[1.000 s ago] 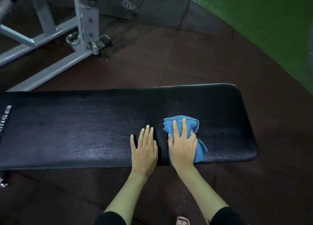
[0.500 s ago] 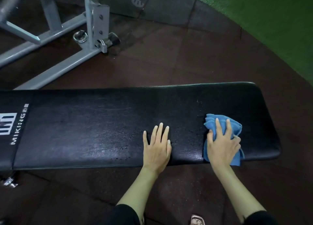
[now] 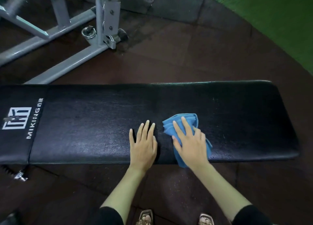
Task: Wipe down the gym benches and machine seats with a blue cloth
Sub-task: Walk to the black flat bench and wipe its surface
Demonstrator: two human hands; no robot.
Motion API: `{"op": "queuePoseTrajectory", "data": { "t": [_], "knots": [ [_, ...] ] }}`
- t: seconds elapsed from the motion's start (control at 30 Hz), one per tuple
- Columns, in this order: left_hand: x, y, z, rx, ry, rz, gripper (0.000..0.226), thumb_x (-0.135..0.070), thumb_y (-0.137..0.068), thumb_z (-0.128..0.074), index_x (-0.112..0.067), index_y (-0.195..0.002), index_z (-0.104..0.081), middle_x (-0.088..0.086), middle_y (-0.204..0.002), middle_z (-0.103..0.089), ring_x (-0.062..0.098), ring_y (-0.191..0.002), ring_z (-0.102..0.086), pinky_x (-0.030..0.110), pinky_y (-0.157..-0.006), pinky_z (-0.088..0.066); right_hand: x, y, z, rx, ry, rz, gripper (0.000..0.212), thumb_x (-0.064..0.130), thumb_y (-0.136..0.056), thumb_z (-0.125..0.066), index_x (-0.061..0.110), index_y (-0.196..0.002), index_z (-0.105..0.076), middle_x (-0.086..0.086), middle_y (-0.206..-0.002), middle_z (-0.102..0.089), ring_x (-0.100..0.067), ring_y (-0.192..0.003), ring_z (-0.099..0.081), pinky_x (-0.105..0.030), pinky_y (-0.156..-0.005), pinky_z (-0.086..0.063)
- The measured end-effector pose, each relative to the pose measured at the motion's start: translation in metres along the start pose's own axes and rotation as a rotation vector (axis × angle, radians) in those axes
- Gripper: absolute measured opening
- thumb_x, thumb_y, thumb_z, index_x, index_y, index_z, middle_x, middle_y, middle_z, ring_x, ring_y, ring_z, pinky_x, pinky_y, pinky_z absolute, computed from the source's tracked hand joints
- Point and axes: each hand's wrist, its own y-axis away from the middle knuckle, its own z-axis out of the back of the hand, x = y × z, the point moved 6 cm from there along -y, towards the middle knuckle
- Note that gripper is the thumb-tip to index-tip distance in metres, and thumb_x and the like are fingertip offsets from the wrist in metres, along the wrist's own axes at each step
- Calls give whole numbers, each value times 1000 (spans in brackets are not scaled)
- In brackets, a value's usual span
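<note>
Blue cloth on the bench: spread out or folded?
Folded. The blue cloth shows stacked layer edges past the right hand pressing it on the bench, and it covers little more than that hand.

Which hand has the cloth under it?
The right hand, pressed flat on the blue cloth; the left hand lies bare on the bench.

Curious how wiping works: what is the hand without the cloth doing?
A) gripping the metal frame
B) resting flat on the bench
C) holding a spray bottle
B: the left hand lies flat, fingers straight, on the bench, beside the right hand pressing the cloth.
</note>
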Motion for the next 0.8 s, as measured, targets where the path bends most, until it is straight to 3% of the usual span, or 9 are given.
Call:
{"op": "queuePoseTrajectory", "data": {
  "t": [0.2,0.4,0.57,0.67,0.8],
  "knots": [
    [27,5,8,15,-5,14,50,-27,-93,-29,-15,-139,-46,4,-146,-44,21,-133,-42,48,-110,-18,-74,3,8,-37,-99,-401,46,35,-92,-51,22,-136,-49,-9,-147,-40,-45,-108,-46,-53,-85,-40],
    [63,7,15,2,-7,25,48,-26,-94,-29,-14,-137,-46,5,-143,-47,22,-131,-44,49,-110,-20,-35,2,4,-78,-198,-650,48,27,-93,-51,19,-139,-43,-13,-149,-35,-46,-101,-44,-53,-84,-37],
    [85,6,18,-27,2,40,47,-25,-93,-30,-15,-135,-48,4,-142,-48,22,-130,-44,49,-110,-20,57,-7,0,-65,-193,-508,52,38,-86,-38,20,-133,-51,-12,-140,-48,-38,-86,-54,-44,-74,-45],
    [89,7,18,-34,1,28,47,-25,-92,-30,-15,-134,-50,4,-140,-49,22,-129,-45,49,-109,-22,111,-8,-7,1,-132,-331,53,44,-88,-33,21,-133,-52,-8,-141,-48,-35,-93,-59,-41,-76,-48],
    [88,7,20,-32,4,19,47,-25,-92,-31,-14,-132,-53,5,-139,-51,23,-128,-49,50,-109,-25,115,-7,-15,-37,-16,-215,54,51,-92,-30,24,-137,-47,-7,-145,-44,-36,-110,-55,-44,-84,-47]
  ]
}}
